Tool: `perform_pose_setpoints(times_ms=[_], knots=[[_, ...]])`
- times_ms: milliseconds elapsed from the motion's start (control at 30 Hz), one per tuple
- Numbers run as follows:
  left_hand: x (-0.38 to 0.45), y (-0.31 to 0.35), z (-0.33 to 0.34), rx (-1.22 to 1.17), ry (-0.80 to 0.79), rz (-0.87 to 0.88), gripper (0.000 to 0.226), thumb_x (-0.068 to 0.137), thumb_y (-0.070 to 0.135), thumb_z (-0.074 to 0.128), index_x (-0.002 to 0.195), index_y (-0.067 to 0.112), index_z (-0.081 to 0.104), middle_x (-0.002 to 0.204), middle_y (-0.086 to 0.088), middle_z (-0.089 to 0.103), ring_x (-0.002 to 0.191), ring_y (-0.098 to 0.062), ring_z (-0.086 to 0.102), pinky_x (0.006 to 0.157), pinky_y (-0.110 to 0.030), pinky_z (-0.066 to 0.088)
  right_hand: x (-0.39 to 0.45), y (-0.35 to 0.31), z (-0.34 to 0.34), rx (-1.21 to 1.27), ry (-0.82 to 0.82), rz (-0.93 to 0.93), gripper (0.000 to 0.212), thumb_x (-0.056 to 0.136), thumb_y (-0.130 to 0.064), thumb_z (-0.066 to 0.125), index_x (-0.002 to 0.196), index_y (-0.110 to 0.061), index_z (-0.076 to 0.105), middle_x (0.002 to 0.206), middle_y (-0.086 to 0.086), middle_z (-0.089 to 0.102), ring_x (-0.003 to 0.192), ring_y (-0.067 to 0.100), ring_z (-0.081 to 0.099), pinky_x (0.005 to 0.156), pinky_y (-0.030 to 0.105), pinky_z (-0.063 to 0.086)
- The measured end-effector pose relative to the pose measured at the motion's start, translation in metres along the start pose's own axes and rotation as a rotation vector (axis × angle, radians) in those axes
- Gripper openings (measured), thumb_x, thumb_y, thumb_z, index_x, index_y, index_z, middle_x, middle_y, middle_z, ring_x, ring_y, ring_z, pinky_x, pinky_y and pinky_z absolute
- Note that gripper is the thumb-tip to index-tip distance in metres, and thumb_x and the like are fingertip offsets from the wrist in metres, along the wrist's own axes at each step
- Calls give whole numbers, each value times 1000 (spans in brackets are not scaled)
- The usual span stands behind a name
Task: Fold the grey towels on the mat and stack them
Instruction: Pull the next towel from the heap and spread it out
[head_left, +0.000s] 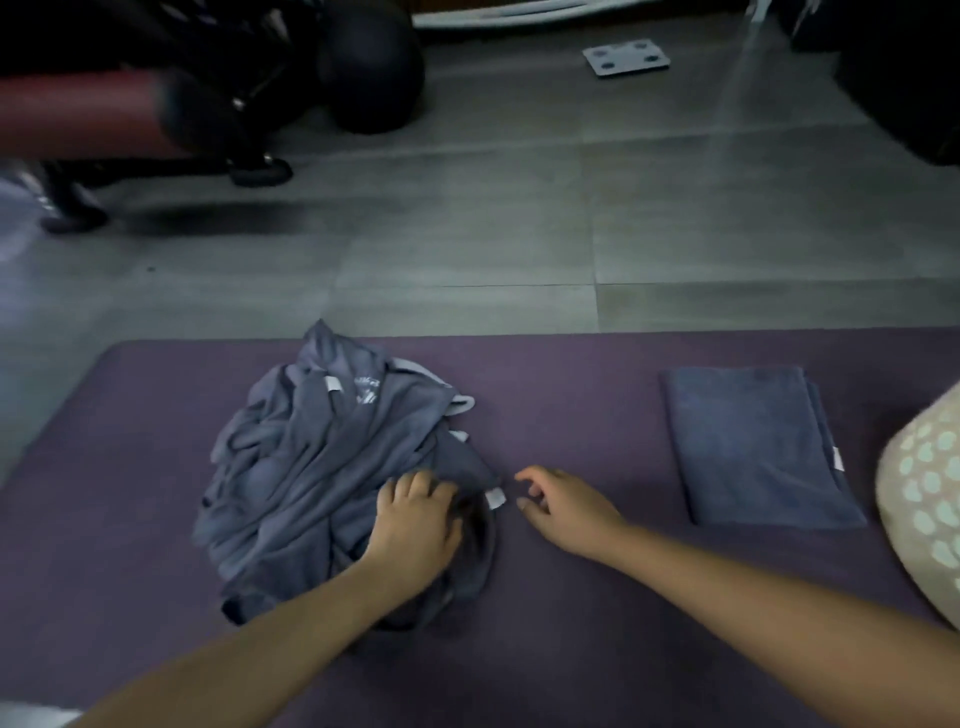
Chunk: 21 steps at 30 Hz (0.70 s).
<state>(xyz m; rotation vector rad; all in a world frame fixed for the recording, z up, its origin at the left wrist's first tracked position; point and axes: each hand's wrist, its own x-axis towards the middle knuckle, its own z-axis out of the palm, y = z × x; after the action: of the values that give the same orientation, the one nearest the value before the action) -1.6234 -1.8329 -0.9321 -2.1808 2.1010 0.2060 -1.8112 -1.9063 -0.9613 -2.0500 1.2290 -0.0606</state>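
Observation:
A crumpled heap of grey towels (322, 462) lies on the purple mat (571, 395), left of centre. My left hand (415, 519) lies on the heap's near right side, fingers curled into the cloth and gripping it. My right hand (561, 504) hovers just right of the heap, close to a white tag on the towel's corner; its fingers are loosely curled and hold nothing. A folded grey towel (753, 447) lies flat on the mat to the right, apart from both hands.
A pale cushion with light spots (924, 499) sits at the mat's right edge. Beyond the mat is grey tiled floor (519, 218) with a white scale (626, 60), a dark ball (374, 73) and a red-and-black piece of equipment (130, 114) at the back left.

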Motion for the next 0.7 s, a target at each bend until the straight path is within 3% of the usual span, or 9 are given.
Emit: perform_pose_setpoints(times_ms=[67,133,233,300,367,467,600,700], knots=[[-9,-26,15,49,8,-117,46,57,40,79,94,13,73,104,-16,67,95,-36,67,79,-56,51,12,-19,15,10,-37,-1,39,94,-35,48,131,-22,47,122,4,57,107,20,57,85,28,44],[-12,-45,28,55,-38,-194,66,56,39,86,113,10,68,123,-21,60,110,-39,61,85,-59,47,26,-32,30,35,-66,5,40,94,-35,48,133,-23,46,124,6,57,109,20,57,88,29,44],[-13,-69,42,121,-34,-250,73,90,47,54,149,16,25,153,-19,25,135,-35,34,104,-49,34,43,-40,52,74,-134,24,44,94,-36,48,136,-25,44,128,5,56,114,18,55,90,27,43],[-8,-83,45,124,-41,-258,69,97,45,42,151,15,11,150,-16,25,134,-31,31,106,-40,33,51,-43,67,132,-202,60,46,94,-39,49,138,-27,41,133,3,53,117,17,54,94,25,43],[-1,-95,43,-46,1,-286,54,97,36,47,142,9,31,135,-14,40,125,-28,40,98,-34,40,56,-46,79,189,-220,94,49,93,-42,50,139,-27,41,137,3,51,122,16,51,100,24,40],[4,-106,44,-419,105,-338,19,92,21,60,99,4,60,101,-10,55,99,-27,54,78,-32,44,63,-56,80,279,-182,105,45,94,-42,48,136,-26,46,133,1,55,122,14,51,93,18,37],[-2,-90,35,-670,298,-299,14,80,15,74,74,6,65,77,2,54,73,-13,49,62,-14,35,72,-76,60,734,-162,265,48,95,-49,38,129,-18,53,117,4,61,107,21,58,91,34,46],[-5,-65,22,-792,316,-257,14,75,17,79,74,9,68,72,2,60,67,-11,53,61,-10,36,75,-78,50,1017,-219,370,51,91,-58,36,115,-18,58,101,1,66,87,17,62,73,28,50]])
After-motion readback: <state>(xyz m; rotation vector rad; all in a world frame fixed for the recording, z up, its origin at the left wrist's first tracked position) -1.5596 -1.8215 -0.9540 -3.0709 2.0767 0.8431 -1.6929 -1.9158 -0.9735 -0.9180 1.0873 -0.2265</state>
